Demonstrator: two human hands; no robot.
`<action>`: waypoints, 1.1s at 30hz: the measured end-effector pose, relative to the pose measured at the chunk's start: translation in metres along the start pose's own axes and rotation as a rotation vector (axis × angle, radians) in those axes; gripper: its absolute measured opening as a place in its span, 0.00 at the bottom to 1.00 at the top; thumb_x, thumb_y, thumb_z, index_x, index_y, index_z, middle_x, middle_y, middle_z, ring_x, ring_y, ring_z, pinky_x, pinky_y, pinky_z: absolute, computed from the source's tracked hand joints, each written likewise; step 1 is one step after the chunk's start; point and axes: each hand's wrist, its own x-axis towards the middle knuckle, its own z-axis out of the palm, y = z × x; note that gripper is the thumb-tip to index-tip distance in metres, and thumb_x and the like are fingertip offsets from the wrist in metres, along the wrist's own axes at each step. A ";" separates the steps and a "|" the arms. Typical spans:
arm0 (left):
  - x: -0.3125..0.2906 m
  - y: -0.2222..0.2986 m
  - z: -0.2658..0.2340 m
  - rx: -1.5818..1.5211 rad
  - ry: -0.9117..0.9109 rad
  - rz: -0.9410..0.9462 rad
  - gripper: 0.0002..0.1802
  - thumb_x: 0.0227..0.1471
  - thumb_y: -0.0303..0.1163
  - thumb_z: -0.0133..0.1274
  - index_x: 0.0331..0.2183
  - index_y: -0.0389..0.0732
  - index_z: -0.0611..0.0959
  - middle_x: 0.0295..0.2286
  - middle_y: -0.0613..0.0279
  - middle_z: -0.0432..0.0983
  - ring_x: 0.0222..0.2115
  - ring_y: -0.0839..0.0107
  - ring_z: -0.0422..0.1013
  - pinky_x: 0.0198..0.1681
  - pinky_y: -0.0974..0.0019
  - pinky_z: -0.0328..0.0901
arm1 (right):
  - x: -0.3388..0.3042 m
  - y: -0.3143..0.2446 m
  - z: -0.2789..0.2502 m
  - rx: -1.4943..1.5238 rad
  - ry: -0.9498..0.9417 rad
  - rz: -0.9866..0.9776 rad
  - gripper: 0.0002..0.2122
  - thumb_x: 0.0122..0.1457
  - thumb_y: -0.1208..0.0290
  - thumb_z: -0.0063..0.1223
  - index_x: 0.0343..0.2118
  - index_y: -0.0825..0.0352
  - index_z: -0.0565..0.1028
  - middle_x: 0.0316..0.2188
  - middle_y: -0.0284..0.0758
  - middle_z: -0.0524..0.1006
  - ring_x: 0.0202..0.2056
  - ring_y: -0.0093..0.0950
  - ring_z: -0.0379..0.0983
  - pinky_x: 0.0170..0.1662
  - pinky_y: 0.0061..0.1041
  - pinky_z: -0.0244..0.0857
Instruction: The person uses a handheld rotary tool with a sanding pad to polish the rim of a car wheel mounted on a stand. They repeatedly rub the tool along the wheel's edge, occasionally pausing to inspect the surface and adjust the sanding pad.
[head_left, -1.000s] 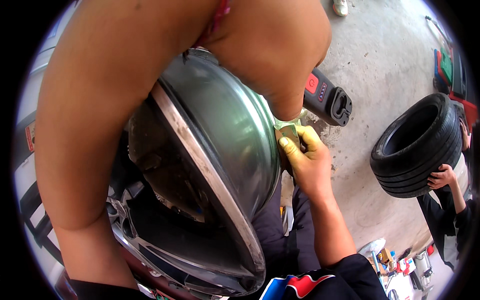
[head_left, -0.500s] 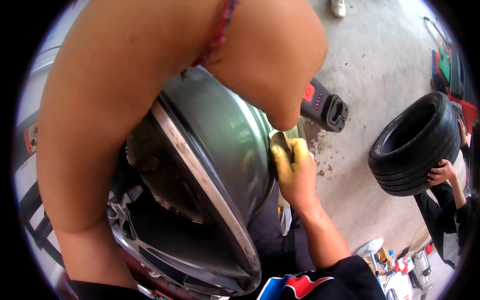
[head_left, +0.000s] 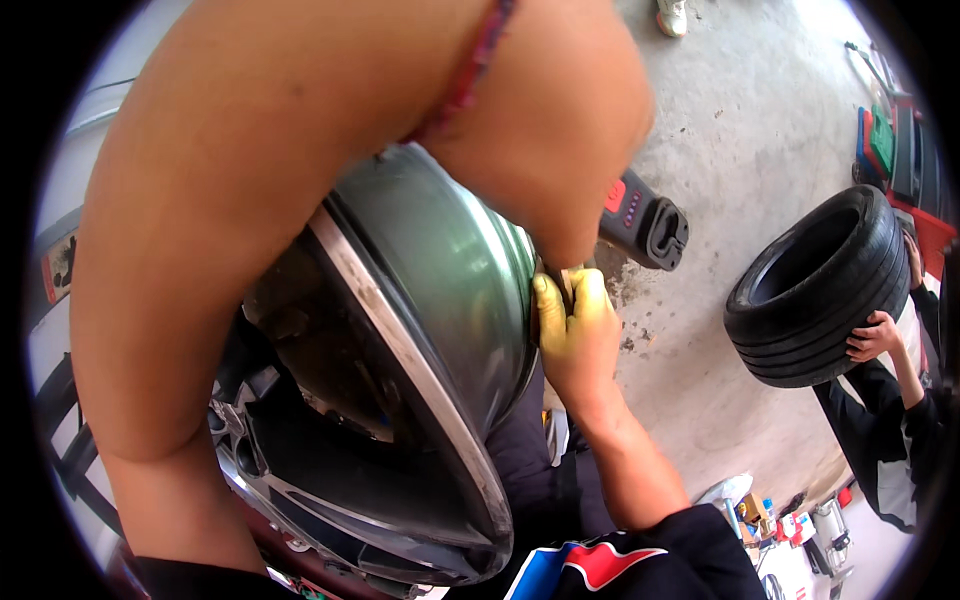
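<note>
A car wheel rim point(head_left: 450, 270) without a tyre stands tilted in front of me, its dull metal barrel toward my right and its scuffed lip facing left. My left arm arches over it from the left. My left hand point(head_left: 560, 130) is bent down at the barrel's far right edge, its fingers hidden behind it. Just past that hand juts a dark grey device point(head_left: 645, 220) with a red button and a black end. My right hand point(head_left: 582, 325), yellow-stained at the fingers, is closed at the same edge, pinching a small flat piece point(head_left: 568, 280) that is mostly hidden.
At the right another person's hands point(head_left: 875, 337) hold a black tyre point(head_left: 815, 285). Stained concrete floor point(head_left: 740, 120) lies beyond the wheel. Boxes and tools point(head_left: 790, 525) are gathered at lower right, and a shoe point(head_left: 672, 18) shows at the top.
My right hand has shifted slightly up against the rim's edge, and the flat piece in it shows less. The whole view has moved a little; the tyre remains held.
</note>
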 end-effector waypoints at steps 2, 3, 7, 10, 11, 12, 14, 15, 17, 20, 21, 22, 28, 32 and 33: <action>-0.004 0.005 0.004 0.019 0.017 -0.053 0.19 0.50 0.40 0.53 0.34 0.33 0.86 0.30 0.45 0.82 0.33 0.50 0.79 0.38 0.54 0.72 | 0.013 -0.002 0.007 -0.058 0.066 -0.150 0.07 0.59 0.74 0.63 0.35 0.69 0.75 0.30 0.45 0.78 0.31 0.49 0.77 0.34 0.40 0.71; -0.003 0.009 0.006 0.029 0.021 -0.087 0.19 0.50 0.40 0.53 0.34 0.33 0.86 0.30 0.45 0.82 0.33 0.51 0.79 0.38 0.54 0.72 | 0.022 -0.004 0.012 -0.088 0.099 -0.222 0.07 0.58 0.74 0.63 0.35 0.69 0.76 0.30 0.45 0.78 0.31 0.48 0.77 0.34 0.40 0.71; -0.002 0.007 0.016 0.051 0.070 -0.142 0.18 0.50 0.40 0.53 0.33 0.33 0.86 0.29 0.46 0.82 0.32 0.51 0.79 0.38 0.54 0.72 | 0.008 -0.013 0.010 -0.090 0.011 -0.108 0.12 0.62 0.74 0.60 0.47 0.69 0.78 0.36 0.48 0.82 0.38 0.47 0.80 0.40 0.36 0.72; 0.002 0.000 0.021 0.048 0.124 -0.098 0.18 0.50 0.40 0.54 0.33 0.33 0.86 0.29 0.46 0.82 0.32 0.51 0.78 0.37 0.54 0.72 | 0.021 -0.006 0.012 -0.057 0.065 -0.206 0.09 0.59 0.74 0.61 0.42 0.69 0.79 0.34 0.46 0.81 0.35 0.47 0.78 0.38 0.37 0.72; 0.004 -0.001 0.022 0.043 0.135 -0.083 0.18 0.49 0.39 0.54 0.33 0.33 0.86 0.29 0.46 0.82 0.32 0.51 0.78 0.37 0.54 0.72 | 0.028 -0.007 0.013 -0.099 0.097 -0.301 0.08 0.58 0.75 0.61 0.40 0.69 0.79 0.32 0.45 0.80 0.32 0.47 0.78 0.37 0.39 0.71; 0.006 -0.002 0.024 0.042 0.149 -0.067 0.18 0.49 0.39 0.54 0.33 0.33 0.86 0.29 0.46 0.82 0.32 0.51 0.78 0.37 0.54 0.71 | 0.033 -0.007 0.014 -0.130 0.054 -0.257 0.08 0.59 0.73 0.61 0.40 0.68 0.80 0.32 0.45 0.80 0.32 0.47 0.78 0.38 0.39 0.71; 0.008 -0.009 0.029 0.040 0.167 -0.062 0.18 0.49 0.39 0.54 0.33 0.33 0.86 0.29 0.46 0.81 0.32 0.51 0.78 0.37 0.54 0.71 | 0.026 -0.007 0.014 -0.128 0.051 -0.205 0.07 0.59 0.74 0.61 0.40 0.68 0.80 0.31 0.45 0.80 0.32 0.48 0.77 0.37 0.39 0.71; 0.008 -0.011 0.031 0.039 0.179 -0.058 0.18 0.49 0.39 0.54 0.33 0.33 0.85 0.28 0.46 0.81 0.32 0.51 0.78 0.37 0.54 0.71 | 0.018 -0.008 0.011 -0.130 0.033 -0.138 0.07 0.58 0.75 0.61 0.39 0.68 0.79 0.31 0.45 0.80 0.32 0.48 0.77 0.36 0.40 0.71; 0.009 -0.014 0.031 0.042 0.193 -0.056 0.17 0.48 0.39 0.54 0.33 0.33 0.85 0.28 0.46 0.81 0.31 0.51 0.78 0.37 0.54 0.71 | 0.020 -0.011 0.010 -0.087 0.060 -0.172 0.07 0.58 0.75 0.61 0.38 0.68 0.79 0.30 0.45 0.79 0.31 0.48 0.76 0.35 0.40 0.70; 0.018 -0.026 0.029 0.067 0.249 -0.044 0.17 0.48 0.39 0.55 0.32 0.33 0.85 0.28 0.46 0.81 0.31 0.51 0.78 0.36 0.54 0.71 | 0.048 -0.007 0.016 -0.047 0.046 -0.295 0.06 0.59 0.75 0.62 0.37 0.69 0.78 0.30 0.44 0.79 0.30 0.48 0.76 0.35 0.41 0.70; 0.024 -0.029 0.030 0.069 0.263 -0.031 0.17 0.48 0.39 0.55 0.32 0.33 0.85 0.28 0.46 0.81 0.31 0.51 0.78 0.36 0.54 0.71 | 0.051 -0.003 0.017 -0.077 0.032 -0.261 0.06 0.59 0.74 0.62 0.36 0.69 0.78 0.30 0.44 0.79 0.31 0.48 0.77 0.35 0.41 0.70; 0.030 -0.034 0.031 0.070 0.271 -0.019 0.17 0.48 0.38 0.55 0.32 0.33 0.85 0.28 0.46 0.81 0.31 0.51 0.78 0.36 0.54 0.71 | 0.044 -0.002 0.011 -0.077 0.039 -0.232 0.06 0.59 0.74 0.62 0.36 0.70 0.78 0.30 0.44 0.79 0.31 0.48 0.77 0.35 0.41 0.71; 0.016 -0.033 0.034 0.060 0.290 -0.076 0.17 0.47 0.38 0.56 0.32 0.34 0.85 0.27 0.46 0.81 0.30 0.51 0.78 0.36 0.54 0.71 | 0.043 -0.016 0.016 0.006 -0.107 -0.124 0.09 0.62 0.74 0.60 0.45 0.68 0.81 0.35 0.47 0.82 0.38 0.42 0.82 0.41 0.35 0.72; 0.038 -0.041 0.036 0.057 0.311 -0.004 0.16 0.46 0.38 0.56 0.32 0.34 0.85 0.26 0.46 0.80 0.30 0.51 0.77 0.35 0.54 0.71 | 0.027 0.001 0.000 -0.083 0.075 -0.156 0.08 0.63 0.72 0.60 0.42 0.69 0.81 0.30 0.44 0.83 0.31 0.36 0.81 0.37 0.31 0.71; 0.045 -0.037 0.031 0.060 0.317 0.018 0.16 0.46 0.37 0.56 0.32 0.34 0.85 0.26 0.46 0.80 0.30 0.51 0.77 0.35 0.54 0.71 | 0.035 0.007 -0.003 -0.099 0.057 -0.168 0.08 0.63 0.73 0.60 0.42 0.69 0.81 0.31 0.44 0.83 0.31 0.36 0.81 0.38 0.31 0.71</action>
